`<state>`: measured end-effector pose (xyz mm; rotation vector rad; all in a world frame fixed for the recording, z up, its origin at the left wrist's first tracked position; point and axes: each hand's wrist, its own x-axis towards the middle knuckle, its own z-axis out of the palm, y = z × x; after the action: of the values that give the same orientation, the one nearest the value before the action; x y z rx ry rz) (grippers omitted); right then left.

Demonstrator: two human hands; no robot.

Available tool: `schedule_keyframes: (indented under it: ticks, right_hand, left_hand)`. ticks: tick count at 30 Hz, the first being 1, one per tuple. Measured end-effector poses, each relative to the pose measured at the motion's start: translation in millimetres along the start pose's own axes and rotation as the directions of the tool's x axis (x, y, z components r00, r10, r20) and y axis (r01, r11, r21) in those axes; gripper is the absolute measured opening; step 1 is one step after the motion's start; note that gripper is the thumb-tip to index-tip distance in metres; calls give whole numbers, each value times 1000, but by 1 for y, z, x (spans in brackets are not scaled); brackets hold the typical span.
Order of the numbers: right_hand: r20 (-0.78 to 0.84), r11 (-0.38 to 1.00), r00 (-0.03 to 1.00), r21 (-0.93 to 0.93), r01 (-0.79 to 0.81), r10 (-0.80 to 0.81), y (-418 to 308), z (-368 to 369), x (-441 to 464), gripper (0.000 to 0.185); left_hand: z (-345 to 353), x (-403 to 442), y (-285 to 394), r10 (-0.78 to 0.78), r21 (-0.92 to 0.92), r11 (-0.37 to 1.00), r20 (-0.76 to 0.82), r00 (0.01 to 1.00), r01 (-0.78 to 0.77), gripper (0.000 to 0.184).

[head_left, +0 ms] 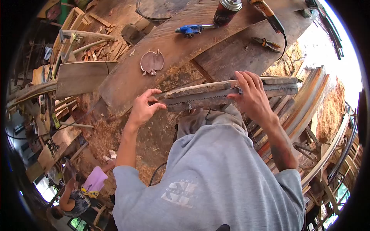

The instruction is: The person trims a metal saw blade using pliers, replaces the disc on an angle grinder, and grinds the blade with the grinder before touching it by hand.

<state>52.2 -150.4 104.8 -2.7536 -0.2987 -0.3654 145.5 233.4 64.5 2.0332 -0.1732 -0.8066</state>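
Observation:
A long saw blade (212, 95) with a toothed edge stretches between my two hands, over a long, narrow, rough wooden piece (177, 106) in front of my body. My left hand (144, 107) is at the left end, its thumb and forefinger curved around the end of the blade; whether they touch it is hard to tell. My right hand (252, 94) pinches the blade right of the middle, thumb below and fingers over the wood's far edge. A second rough wooden strip (198, 88) lies along the blade's far side.
On the wooden bench (131, 86) are a pinkish dish (152, 61), a blue torch tool (191, 29), a can (227, 11), pliers (266, 44) and a corded tool (268, 15). Curved planks (304, 104) stand at right. Another person (77, 196) is at lower left.

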Motion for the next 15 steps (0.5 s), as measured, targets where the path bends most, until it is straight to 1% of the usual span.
schedule_keyframes:
  ticks: [2,4,5,6,7,9,11,13,15]
  right_hand:
    - [0,984,1000,175,-31,31,-32,2,-2,51]
    - [-74,965,997,256,49,-31,-73,23,-6,42]
    - [-12,953,1000,304,-1,5,-94,30,-4,35]
    - [76,932,996,358,-60,35,-108,42,-2,34]
    - [90,933,994,349,-87,59,-118,55,-1,34]
    - [107,934,991,338,-116,84,-129,70,3,34]
    - [110,959,987,243,-143,119,-134,78,9,33]
    - [126,964,983,212,-159,134,-138,78,13,32]
    - [144,962,975,190,-194,168,-142,76,16,29]
  left_hand:
    - [-1,-3,2,-11,-28,1000,27,1000,12,54]
    - [-2,0,3,-9,-55,998,49,999,12,55]
    - [-1,-1,1,66,-40,997,34,997,-65,54]
    - [0,-2,-1,139,-23,990,21,990,-139,54]
    - [1,-3,0,139,-26,990,19,990,-139,54]
    - [3,-6,8,238,43,970,2,971,-237,51]
    - [5,-3,9,219,35,975,-10,976,-219,51]
    - [3,-1,15,207,25,978,-26,978,-207,50]
    - [0,-1,22,198,31,980,16,980,-198,49]
